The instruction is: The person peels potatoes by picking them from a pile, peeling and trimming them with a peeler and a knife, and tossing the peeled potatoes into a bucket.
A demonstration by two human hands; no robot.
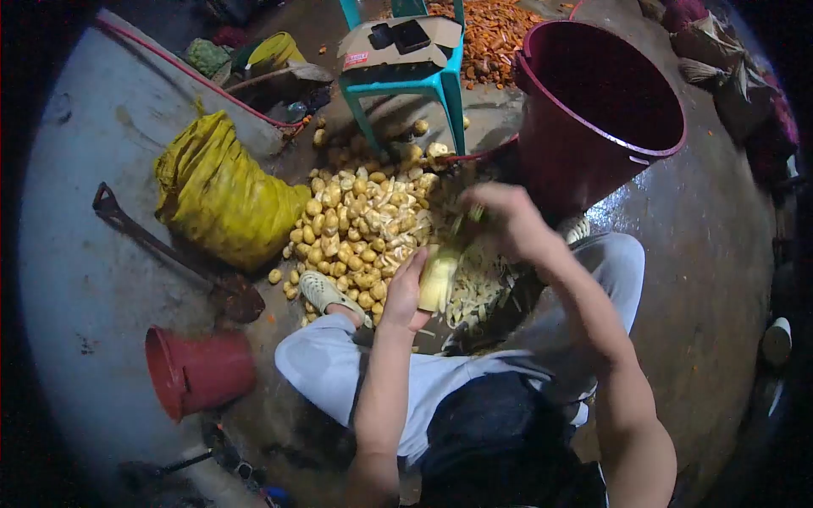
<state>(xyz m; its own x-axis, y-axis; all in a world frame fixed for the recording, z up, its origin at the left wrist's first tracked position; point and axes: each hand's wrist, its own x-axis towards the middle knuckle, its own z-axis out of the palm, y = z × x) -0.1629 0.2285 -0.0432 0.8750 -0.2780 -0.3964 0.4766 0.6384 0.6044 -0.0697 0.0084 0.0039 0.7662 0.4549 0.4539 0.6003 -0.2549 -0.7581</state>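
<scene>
Low in front of my body, my left hand (406, 292) is wrapped round a pale yellow-green vegetable piece (438, 279). My right hand (506, 216) is to the upper right of it, blurred, with its fingers closed near some green strips; what it grips is too smeared to name. Below and right of the vegetable lies a heap of thin pale peelings (478, 292). A large pile of round yellowish vegetables (360, 220) spreads over the floor just left of my hands.
A teal stool (446, 82) bears cardboard and dark objects. Behind it lie orange pieces (487, 38). A large maroon bin (559, 161) stands right, a yellow sack (224, 190) and shovel (161, 241) left, a red bucket (212, 368) lower left.
</scene>
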